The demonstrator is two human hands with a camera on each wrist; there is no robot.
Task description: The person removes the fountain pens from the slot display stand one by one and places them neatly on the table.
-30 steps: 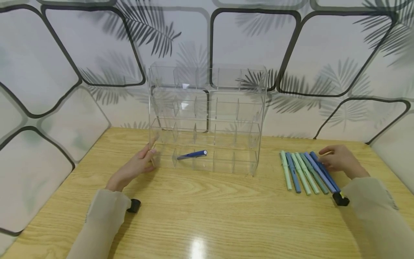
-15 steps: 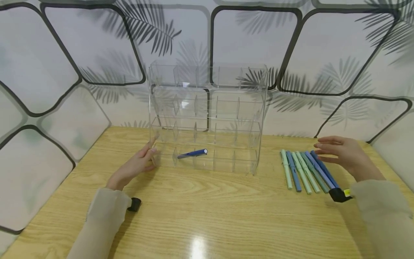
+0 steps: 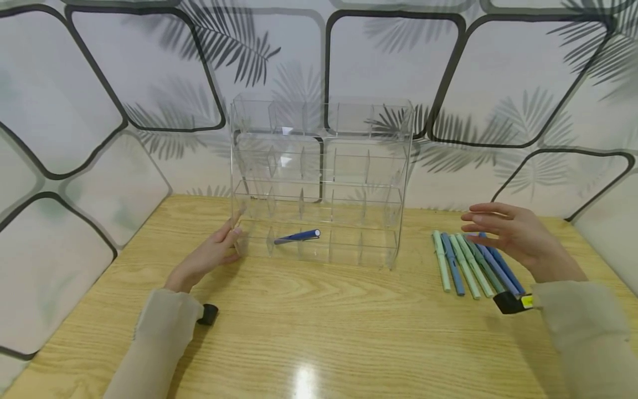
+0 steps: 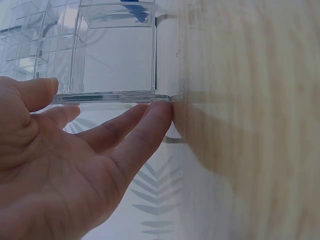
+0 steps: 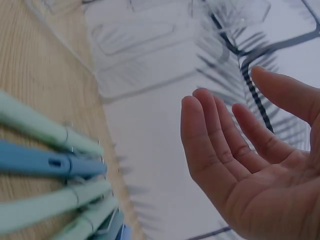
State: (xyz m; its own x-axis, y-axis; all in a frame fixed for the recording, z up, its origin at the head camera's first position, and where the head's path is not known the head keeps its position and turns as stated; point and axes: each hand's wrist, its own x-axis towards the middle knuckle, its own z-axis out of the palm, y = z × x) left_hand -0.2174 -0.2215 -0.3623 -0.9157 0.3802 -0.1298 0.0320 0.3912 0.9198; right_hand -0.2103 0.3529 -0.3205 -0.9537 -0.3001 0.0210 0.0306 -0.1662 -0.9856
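A clear acrylic rack with several tiers of compartments stands upright toward the back of the table. My left hand holds its left side panel near the bottom, with the thumb on one face and fingers on the other in the left wrist view. A dark blue pen lies slanted in the lowest tier, its round white-centred end toward the right. My right hand hovers with loosely bent fingers over the top ends of several pens, holding nothing. These lie side by side in light green, dark green and blues.
The wood-grain table runs back to a wall covering with leaf prints and dark outlines. A black wrist camera on the right arm overlaps the lower ends of the right-hand pens.
My right hand has lifted off the blue pens at the right end of the row, its fingers extended, then shifted left above the row. My left hand has stayed at the rack.
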